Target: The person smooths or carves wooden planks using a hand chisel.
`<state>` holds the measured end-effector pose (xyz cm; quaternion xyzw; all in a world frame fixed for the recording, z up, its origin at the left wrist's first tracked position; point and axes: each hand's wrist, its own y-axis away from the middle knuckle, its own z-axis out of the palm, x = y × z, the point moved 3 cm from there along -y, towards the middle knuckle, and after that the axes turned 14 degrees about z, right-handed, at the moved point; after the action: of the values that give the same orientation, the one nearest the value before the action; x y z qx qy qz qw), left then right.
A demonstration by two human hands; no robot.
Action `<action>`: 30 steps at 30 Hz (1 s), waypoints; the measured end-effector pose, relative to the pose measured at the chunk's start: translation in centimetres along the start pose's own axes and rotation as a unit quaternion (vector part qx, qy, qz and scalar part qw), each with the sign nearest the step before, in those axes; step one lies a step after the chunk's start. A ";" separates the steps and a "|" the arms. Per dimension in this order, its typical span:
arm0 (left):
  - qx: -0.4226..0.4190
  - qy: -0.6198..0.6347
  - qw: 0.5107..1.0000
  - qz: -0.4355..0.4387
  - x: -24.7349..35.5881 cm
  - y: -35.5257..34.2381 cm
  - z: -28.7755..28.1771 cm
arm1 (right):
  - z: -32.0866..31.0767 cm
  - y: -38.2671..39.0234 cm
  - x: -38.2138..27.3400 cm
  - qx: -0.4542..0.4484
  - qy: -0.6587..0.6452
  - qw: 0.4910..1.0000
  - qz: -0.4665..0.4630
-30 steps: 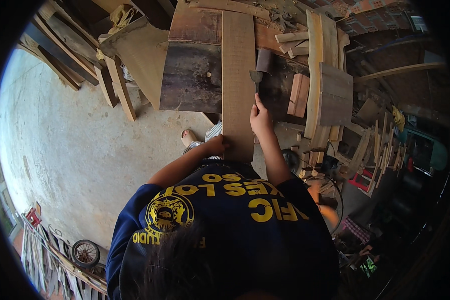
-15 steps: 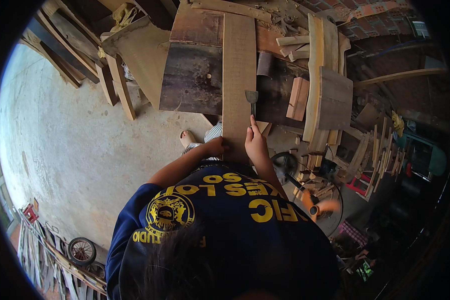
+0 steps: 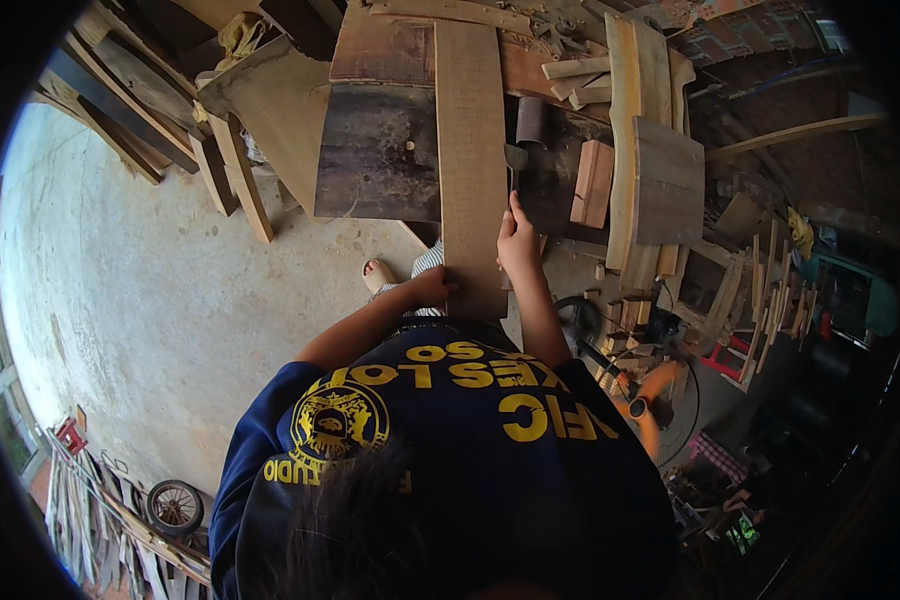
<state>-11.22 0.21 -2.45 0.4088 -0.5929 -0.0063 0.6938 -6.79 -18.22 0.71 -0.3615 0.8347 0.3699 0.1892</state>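
Note:
A long, flat wooden plank [image 3: 470, 150] lies lengthwise before me, its near end close to my body. My left hand [image 3: 432, 287] is closed on the plank's left edge near that end, some of its fingers hidden. In my right hand [image 3: 518, 243] is a scraper, gripped with the index finger stretched along it. The scraper's flat metal blade [image 3: 515, 157] points away from me, at the plank's right edge. Whether the blade touches that edge I cannot tell. Under the plank is a dark, stained worktable [image 3: 375, 150].
A dark curved piece [image 3: 532, 120] and a reddish wood block [image 3: 594, 182] lie right of the plank. Long boards [image 3: 625, 150] stand farther right, with short offcuts [image 3: 576, 68] beside them. A fan with orange blades [image 3: 660, 385] is near my right elbow. Planks lean at the left.
My right hand has moved forward and slightly right. The scraper blade has gone from over the plank to its right edge and turned. My left hand keeps its place on the plank.

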 end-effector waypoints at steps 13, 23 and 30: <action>0.050 0.077 0.995 0.035 -2.8 0.7 -0.7 | -2.9 11.8 -0.8 -0.132 0.060 0.987 -0.072; 0.481 -0.053 0.871 0.083 -2.1 1.9 -6.5 | -2.5 10.3 -2.6 -0.122 0.088 0.986 -0.077; 0.700 -0.228 0.669 -0.102 -4.9 2.7 -20.2 | -1.1 1.7 -9.4 -0.062 0.162 0.982 -0.068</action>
<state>2.81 15.74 -4.17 0.8183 -0.5175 0.2468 0.0416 -1.89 -13.89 7.74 -0.4837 0.8031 0.3437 0.0531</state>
